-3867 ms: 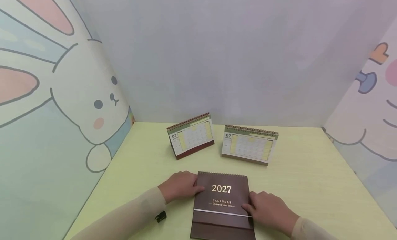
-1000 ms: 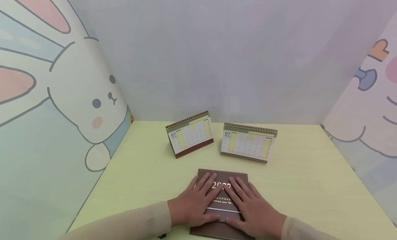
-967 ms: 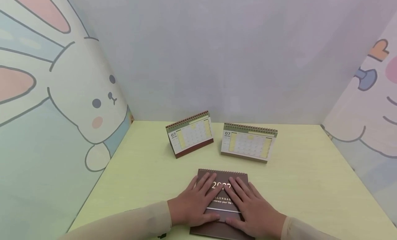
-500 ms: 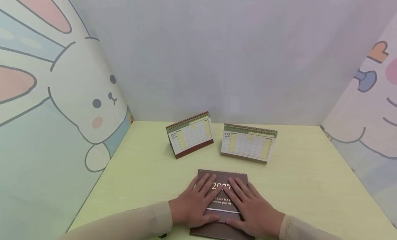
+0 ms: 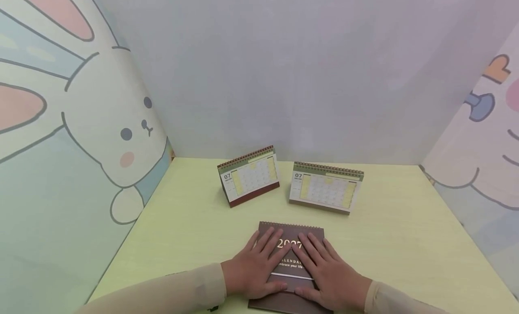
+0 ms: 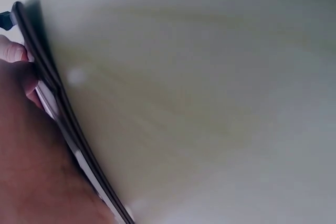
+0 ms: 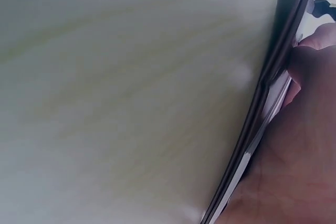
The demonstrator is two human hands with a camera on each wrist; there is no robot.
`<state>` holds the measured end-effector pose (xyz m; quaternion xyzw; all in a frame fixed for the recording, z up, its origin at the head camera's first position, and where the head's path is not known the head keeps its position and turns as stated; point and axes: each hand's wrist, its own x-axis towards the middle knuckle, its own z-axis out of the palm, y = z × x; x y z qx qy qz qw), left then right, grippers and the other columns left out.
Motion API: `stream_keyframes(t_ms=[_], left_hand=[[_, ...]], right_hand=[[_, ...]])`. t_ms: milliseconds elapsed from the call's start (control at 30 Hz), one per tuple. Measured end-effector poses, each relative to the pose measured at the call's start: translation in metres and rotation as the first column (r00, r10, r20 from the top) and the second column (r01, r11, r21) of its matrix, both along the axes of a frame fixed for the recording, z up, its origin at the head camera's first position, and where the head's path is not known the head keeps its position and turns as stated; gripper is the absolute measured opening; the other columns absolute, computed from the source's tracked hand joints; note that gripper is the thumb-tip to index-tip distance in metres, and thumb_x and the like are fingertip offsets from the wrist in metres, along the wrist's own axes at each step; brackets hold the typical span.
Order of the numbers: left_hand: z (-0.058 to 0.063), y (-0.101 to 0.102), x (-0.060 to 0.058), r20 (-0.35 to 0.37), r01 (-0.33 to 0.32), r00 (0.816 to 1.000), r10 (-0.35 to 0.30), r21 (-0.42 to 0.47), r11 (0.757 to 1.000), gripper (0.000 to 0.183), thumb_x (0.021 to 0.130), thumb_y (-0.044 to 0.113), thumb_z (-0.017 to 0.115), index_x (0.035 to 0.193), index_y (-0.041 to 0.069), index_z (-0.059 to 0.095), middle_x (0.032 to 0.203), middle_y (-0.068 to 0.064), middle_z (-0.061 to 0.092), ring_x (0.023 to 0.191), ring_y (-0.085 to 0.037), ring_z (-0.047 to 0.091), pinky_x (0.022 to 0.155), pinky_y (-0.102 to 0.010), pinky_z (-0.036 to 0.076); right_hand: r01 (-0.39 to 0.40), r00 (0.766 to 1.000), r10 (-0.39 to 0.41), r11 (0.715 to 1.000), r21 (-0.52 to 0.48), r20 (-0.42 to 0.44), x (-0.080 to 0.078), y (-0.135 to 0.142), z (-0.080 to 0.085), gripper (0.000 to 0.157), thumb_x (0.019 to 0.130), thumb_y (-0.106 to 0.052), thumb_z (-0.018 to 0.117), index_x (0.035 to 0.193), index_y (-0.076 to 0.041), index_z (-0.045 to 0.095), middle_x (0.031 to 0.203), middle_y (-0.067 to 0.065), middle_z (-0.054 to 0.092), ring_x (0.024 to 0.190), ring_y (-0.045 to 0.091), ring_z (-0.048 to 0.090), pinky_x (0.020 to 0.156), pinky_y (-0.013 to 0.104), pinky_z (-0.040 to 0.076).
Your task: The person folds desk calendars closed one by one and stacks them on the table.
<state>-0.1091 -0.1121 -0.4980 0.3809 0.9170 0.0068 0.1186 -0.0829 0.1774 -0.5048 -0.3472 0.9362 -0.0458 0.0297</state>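
Observation:
A dark brown 2027 desk calendar (image 5: 291, 232) lies flat at the front of the table, its spiral binding along the far edge. Spread across the left half of its cover, my left hand (image 5: 252, 270) rests with straight fingers. My right hand (image 5: 331, 277) lies likewise on the right half, its index fingertip close to the left one. Both hands cover part of the gold lettering. In the left wrist view, the calendar's edge (image 6: 59, 98) runs beside the palm. The right wrist view shows the opposite edge (image 7: 261, 95) with pale pages under the hand.
Behind stand two tent-shaped desk calendars showing 07: one with a red base (image 5: 252, 176) on the left, one with a grey-brown base (image 5: 326, 188) on the right. A small black object (image 5: 213, 308) peeks out below the left sleeve. Walls enclose the pale yellow table (image 5: 405, 242).
Earliest, my hands gripped the calendar's left and right sides; now both lie flat on its cover. Over the last second, hands and calendar have stayed in place.

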Motion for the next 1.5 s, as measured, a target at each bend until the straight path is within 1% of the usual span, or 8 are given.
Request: stream_keyframes(t_ms=[233, 400, 567, 800, 1067, 1267, 1500], left_hand=[[0.0012, 0.0017, -0.0011, 0.01, 0.001, 1.0, -0.001, -0.004, 1.0, 0.09, 0.118, 0.082, 0.036, 0.192, 0.033, 0.019, 0.202, -0.008, 0.013, 0.189, -0.035, 0.017, 0.148, -0.069, 0.03], [0.0021, 0.0015, -0.0004, 0.008, 0.002, 1.0, -0.002, -0.017, 1.0, 0.091, 0.117, 0.083, 0.034, 0.192, 0.033, 0.019, 0.202, -0.008, 0.014, 0.189, -0.035, 0.018, 0.148, -0.069, 0.031], [0.003, 0.0009, 0.001, 0.003, 0.007, 1.0, -0.007, -0.006, 1.0, 0.09, 0.118, 0.081, 0.038, 0.191, 0.032, 0.02, 0.201, -0.009, 0.016, 0.188, -0.037, 0.02, 0.147, -0.07, 0.032], [0.0034, 0.0002, 0.0011, -0.004, 0.009, 1.0, -0.009, -0.009, 1.0, 0.09, 0.118, 0.081, 0.037, 0.191, 0.032, 0.02, 0.201, -0.01, 0.017, 0.188, -0.037, 0.02, 0.147, -0.069, 0.032], [0.0014, -0.0004, 0.0004, -0.012, 0.012, 1.0, -0.012, -0.007, 1.0, 0.09, 0.118, 0.081, 0.036, 0.191, 0.031, 0.021, 0.201, -0.01, 0.018, 0.188, -0.037, 0.02, 0.146, -0.07, 0.033], [0.001, 0.0004, 0.0013, -0.02, 0.013, 1.0, -0.013, -0.008, 1.0, 0.091, 0.118, 0.082, 0.036, 0.191, 0.031, 0.021, 0.201, -0.01, 0.018, 0.188, -0.037, 0.022, 0.146, -0.069, 0.033], [0.0062, 0.0005, 0.0029, -0.016, 0.008, 1.0, -0.009, -0.012, 1.0, 0.092, 0.117, 0.082, 0.038, 0.191, 0.032, 0.021, 0.201, -0.009, 0.018, 0.188, -0.036, 0.021, 0.146, -0.069, 0.033]], right_hand=[[-0.003, 1.0, 0.003, 1.0, 0.007, -0.026, 0.0, 0.0011, -0.0004, 0.096, 0.116, -0.08, 0.053, 0.186, -0.016, 0.039, 0.194, 0.02, 0.037, 0.177, 0.047, 0.043, 0.132, 0.075, 0.048], [-0.003, 1.0, 0.003, 1.0, 0.0, -0.003, 0.0001, 0.0, -0.0001, 0.096, 0.116, -0.08, 0.052, 0.186, -0.016, 0.037, 0.194, 0.02, 0.035, 0.178, 0.048, 0.041, 0.132, 0.076, 0.048], [-0.003, 1.0, 0.003, 1.0, -0.001, 0.01, 0.0004, -0.0004, 0.0003, 0.096, 0.116, -0.08, 0.051, 0.187, -0.016, 0.036, 0.195, 0.019, 0.033, 0.179, 0.048, 0.039, 0.133, 0.076, 0.046], [-0.007, 1.0, 0.007, 1.0, 0.003, -0.023, 0.0009, -0.0009, 0.0004, 0.096, 0.116, -0.079, 0.053, 0.186, -0.015, 0.038, 0.194, 0.02, 0.037, 0.177, 0.048, 0.043, 0.132, 0.075, 0.049], [-0.007, 0.999, 0.007, 1.0, 0.006, -0.037, 0.0008, -0.0015, 0.0002, 0.095, 0.116, -0.079, 0.053, 0.185, -0.015, 0.04, 0.192, 0.02, 0.039, 0.176, 0.047, 0.044, 0.132, 0.075, 0.049], [-0.005, 1.0, 0.005, 1.0, 0.006, -0.01, 0.0009, -0.0016, 0.0008, 0.095, 0.116, -0.08, 0.052, 0.186, -0.016, 0.039, 0.193, 0.019, 0.038, 0.177, 0.047, 0.043, 0.132, 0.076, 0.048], [0.004, 0.999, -0.004, 1.0, 0.005, 0.04, 0.0004, -0.0019, 0.002, 0.097, 0.116, -0.082, 0.05, 0.187, -0.017, 0.037, 0.195, 0.018, 0.035, 0.179, 0.047, 0.04, 0.134, 0.077, 0.045]])
